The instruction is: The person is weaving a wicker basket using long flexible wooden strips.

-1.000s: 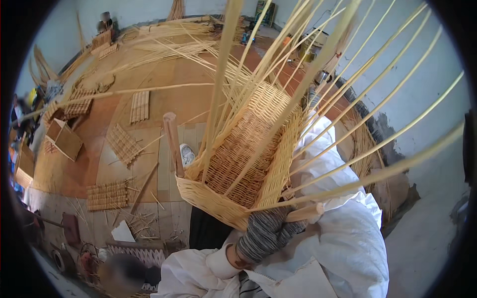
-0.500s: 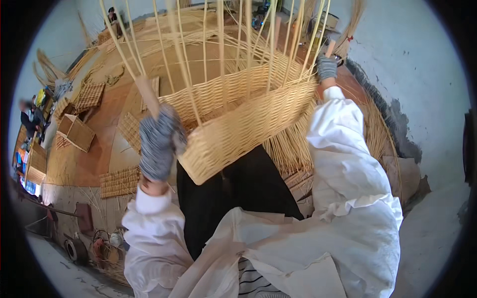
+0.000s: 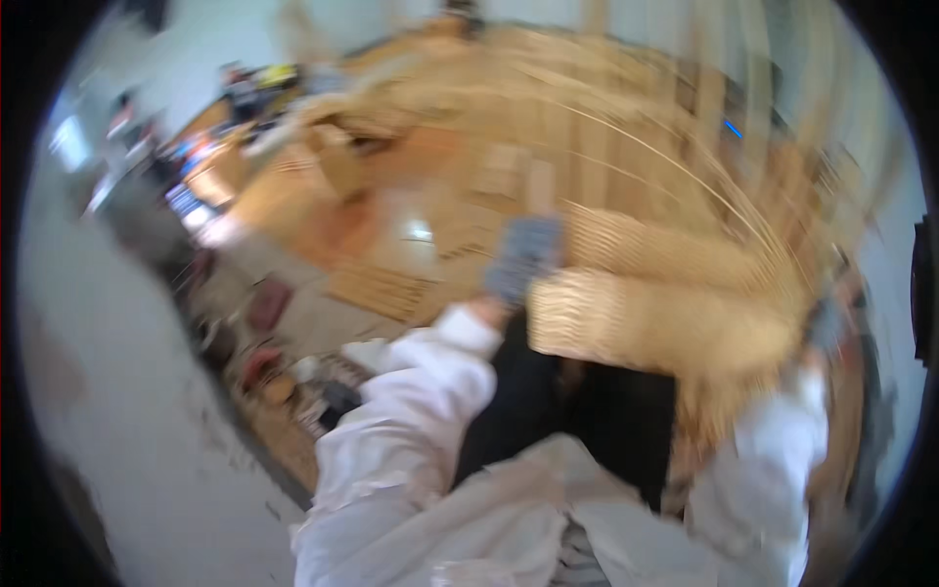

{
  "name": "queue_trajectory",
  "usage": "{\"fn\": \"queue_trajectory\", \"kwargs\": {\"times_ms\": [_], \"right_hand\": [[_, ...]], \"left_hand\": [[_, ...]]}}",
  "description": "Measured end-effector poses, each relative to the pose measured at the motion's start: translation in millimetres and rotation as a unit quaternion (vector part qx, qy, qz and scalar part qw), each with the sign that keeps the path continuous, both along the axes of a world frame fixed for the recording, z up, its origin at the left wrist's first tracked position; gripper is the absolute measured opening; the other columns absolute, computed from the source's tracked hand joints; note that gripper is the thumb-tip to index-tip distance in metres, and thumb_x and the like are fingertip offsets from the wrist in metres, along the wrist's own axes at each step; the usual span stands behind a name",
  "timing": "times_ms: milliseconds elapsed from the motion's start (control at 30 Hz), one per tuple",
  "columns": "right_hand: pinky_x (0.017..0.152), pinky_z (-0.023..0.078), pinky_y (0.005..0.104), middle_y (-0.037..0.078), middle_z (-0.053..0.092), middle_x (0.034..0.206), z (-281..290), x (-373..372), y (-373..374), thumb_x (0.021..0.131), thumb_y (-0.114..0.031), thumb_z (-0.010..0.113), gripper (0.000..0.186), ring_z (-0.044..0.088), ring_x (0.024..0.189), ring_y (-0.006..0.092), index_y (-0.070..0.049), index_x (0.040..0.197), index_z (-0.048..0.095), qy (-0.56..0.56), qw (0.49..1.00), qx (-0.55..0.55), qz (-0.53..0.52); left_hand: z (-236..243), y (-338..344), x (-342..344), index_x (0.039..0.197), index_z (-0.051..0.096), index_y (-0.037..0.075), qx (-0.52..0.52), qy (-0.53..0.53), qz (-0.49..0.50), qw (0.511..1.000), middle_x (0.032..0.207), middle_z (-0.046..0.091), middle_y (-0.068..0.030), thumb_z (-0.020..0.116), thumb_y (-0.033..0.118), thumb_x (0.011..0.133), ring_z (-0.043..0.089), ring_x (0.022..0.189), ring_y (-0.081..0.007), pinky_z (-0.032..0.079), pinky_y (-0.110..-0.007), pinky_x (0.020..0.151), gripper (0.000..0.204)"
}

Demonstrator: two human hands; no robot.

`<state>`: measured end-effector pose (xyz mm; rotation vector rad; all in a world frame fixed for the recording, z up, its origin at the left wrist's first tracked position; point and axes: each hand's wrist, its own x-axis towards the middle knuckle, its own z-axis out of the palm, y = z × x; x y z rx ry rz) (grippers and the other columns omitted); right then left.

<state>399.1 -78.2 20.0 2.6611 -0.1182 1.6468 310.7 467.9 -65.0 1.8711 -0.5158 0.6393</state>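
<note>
My left hand [image 3: 523,256], in a grey glove, grips an upright wooden post [image 3: 541,191] at the left end of a pale woven wicker basket [image 3: 665,328]. My right hand [image 3: 829,318], also gloved, is at the basket's right end, apparently around another post, though motion smears its fingers. Long upright canes [image 3: 709,88] rise from the basket, streaked by blur. The basket lies crosswise above my dark trousers [image 3: 616,421], below my white sleeves.
Wooden boxes [image 3: 337,161], woven mats [image 3: 377,292] and loose canes cover parts of the floor. Clutter [image 3: 274,382] lines the left wall [image 3: 127,391]. Blurred figures [image 3: 127,127] appear at the far left. A wall [image 3: 890,176] stands close at right.
The basket has swung from lengthwise to crosswise, with both hands at its ends. My view has turned left, bringing the left wall nearer the middle and blurring the scene.
</note>
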Motion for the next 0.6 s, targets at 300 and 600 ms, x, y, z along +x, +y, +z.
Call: {"fn": "queue_trajectory", "kwargs": {"times_ms": [300, 600], "right_hand": [[0.057, 0.049, 0.0296, 0.022, 0.057, 0.111, -1.1, -102.5, 28.4, 0.092, -0.038, 0.043, 0.061, 0.058, 0.061, 0.0225, -0.015, 0.141, 0.017, 0.126, 0.933, 0.227, 0.249], [0.097, 0.036, 0.0358, 0.019, 0.044, 0.129, 78.3, -251.3, 181.4, 0.095, -0.02, 0.035, 0.042, 0.046, 0.115, 0.0275, 0.008, 0.125, 0.04, -0.02, 0.92, 0.063, 0.386]], "left_hand": [[164.0, -72.5, -42.2, 0.121, 0.042, -0.003, 0.118, -0.021, 0.492, 0.862, 0.109, 0.052, -0.0219, 0.051, 0.028, 0.086, 0.053, 0.098, -0.0294, 0.045, -0.035, 0.083, 0.047], [149.7, -248.4, -99.5, 0.115, 0.05, 0.005, 0.128, 0.042, 0.077, 0.988, 0.112, 0.054, -0.0135, 0.052, 0.032, 0.082, 0.046, 0.11, -0.0277, 0.016, -0.051, 0.103, 0.043]]}}
